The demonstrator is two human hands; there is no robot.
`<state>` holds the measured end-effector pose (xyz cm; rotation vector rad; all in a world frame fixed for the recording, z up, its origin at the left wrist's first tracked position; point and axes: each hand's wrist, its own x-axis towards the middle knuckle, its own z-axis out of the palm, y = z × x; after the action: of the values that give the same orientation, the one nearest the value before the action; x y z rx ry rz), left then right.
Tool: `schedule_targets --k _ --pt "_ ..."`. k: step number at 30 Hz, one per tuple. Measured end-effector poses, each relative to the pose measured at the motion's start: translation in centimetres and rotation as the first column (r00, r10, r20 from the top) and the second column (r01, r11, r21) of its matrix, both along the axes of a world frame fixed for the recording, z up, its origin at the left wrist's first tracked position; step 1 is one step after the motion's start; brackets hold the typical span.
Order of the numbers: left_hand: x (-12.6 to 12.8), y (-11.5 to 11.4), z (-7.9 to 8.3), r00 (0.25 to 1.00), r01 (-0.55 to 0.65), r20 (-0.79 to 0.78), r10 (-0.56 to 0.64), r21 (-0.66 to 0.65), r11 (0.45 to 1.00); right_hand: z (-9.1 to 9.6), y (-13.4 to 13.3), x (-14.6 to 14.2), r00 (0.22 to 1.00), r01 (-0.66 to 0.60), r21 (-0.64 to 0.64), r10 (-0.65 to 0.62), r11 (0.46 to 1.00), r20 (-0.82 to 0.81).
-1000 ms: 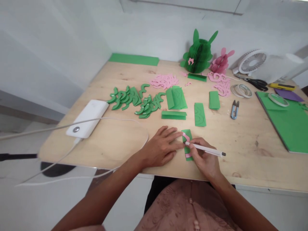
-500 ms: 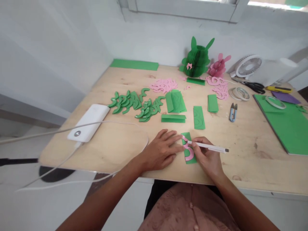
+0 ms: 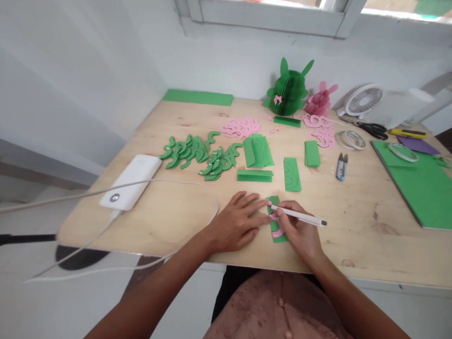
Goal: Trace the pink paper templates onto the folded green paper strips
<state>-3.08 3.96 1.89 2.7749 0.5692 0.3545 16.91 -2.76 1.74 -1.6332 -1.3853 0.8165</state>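
Observation:
Near the table's front edge lies a green paper strip [image 3: 280,238] with a pink curved paper template [image 3: 278,229] on top. My left hand [image 3: 238,221] rests flat with its fingers spread, and the fingertips press on the template's left side. Between the fingers of my right hand [image 3: 302,230] is a white pen [image 3: 300,215], its tip at the template's upper end. The right hand covers part of the template and strip. Just beyond, another green piece [image 3: 292,174] bears drawn curved outlines, and a folded green strip [image 3: 254,175] lies to its left.
Green cut-out pieces [image 3: 215,162] and pink cut-outs [image 3: 240,127] lie in piles further back. A white power bank [image 3: 130,182] with a cable is on the left. Thread snips [image 3: 342,167], tape rolls [image 3: 354,140] and scissors [image 3: 372,128] lie right, with a honeycomb paper figure [image 3: 288,92] by the wall.
My right hand has shifted left with the pen, whose tip moved up and left along the template. My left hand stays in place on it. The view has tilted slightly.

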Motion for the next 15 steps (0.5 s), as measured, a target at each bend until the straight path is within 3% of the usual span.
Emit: schedule_targets --k 15 --pt "0.00 -0.02 -0.10 1.000 0.000 -0.001 0.000 -0.008 1.000 0.35 0.19 -0.27 0.997 -0.002 0.029 0.000 1.000 0.077"
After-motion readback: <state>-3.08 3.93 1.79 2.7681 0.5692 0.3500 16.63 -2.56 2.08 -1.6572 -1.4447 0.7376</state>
